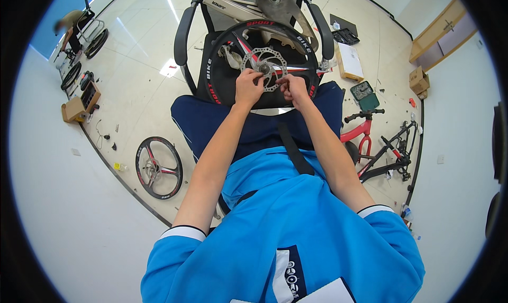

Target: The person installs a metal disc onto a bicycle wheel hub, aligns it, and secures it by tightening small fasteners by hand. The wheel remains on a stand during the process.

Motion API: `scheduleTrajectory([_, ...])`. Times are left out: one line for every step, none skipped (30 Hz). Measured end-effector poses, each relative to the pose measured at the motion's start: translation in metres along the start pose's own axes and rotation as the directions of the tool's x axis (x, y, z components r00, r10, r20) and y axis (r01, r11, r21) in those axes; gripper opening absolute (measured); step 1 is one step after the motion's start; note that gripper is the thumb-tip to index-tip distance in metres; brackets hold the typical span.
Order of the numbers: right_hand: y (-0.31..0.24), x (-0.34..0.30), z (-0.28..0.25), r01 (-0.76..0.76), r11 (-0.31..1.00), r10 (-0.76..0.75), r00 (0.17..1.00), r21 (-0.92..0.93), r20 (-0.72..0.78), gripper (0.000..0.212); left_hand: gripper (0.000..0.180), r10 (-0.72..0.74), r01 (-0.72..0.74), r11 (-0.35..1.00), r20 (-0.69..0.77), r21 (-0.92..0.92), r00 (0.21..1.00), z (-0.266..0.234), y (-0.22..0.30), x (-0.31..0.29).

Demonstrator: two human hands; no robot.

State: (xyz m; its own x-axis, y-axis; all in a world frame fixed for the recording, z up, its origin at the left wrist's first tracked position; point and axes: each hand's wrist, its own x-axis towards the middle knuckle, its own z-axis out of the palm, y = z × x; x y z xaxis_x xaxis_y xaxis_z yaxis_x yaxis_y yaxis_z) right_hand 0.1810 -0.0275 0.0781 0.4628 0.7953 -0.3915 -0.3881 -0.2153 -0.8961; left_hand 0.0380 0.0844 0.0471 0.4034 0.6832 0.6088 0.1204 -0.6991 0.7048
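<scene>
A spare wheel [159, 167] lies on the floor at about eight o'clock, well apart from the work, which sits at twelve o'clock: a black bicycle wheel [263, 65] resting on an office chair [185, 38]. The left hand [248, 87] pinches the silver brake disc [264, 69] at the hub, and the right hand [294, 88], just beside it, closes its fingers on the disc's lower edge. I judge the disc's fastening is the step in hand; the next move calls for steadying the disc while one bolt is turned.
</scene>
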Motion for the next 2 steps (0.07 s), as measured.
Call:
scheduleTrajectory([-0.0012, 0.0008, 0.0009, 0.024, 1.000, -0.024, 1.000, 0.002, 0.009, 0.027, 0.011, 0.006, -0.006, 1.000, 0.007, 0.018, 1.000, -0.0003, 0.0004, 0.0001])
scheduleTrajectory([-0.0019, 0.0015, 0.0023, 0.048, 0.999, -0.048, 0.999, 0.004, 0.019, 0.028, 0.011, 0.012, -0.013, 0.999, 0.014, 0.036, 1.000, -0.0008, 0.0007, 0.0001])
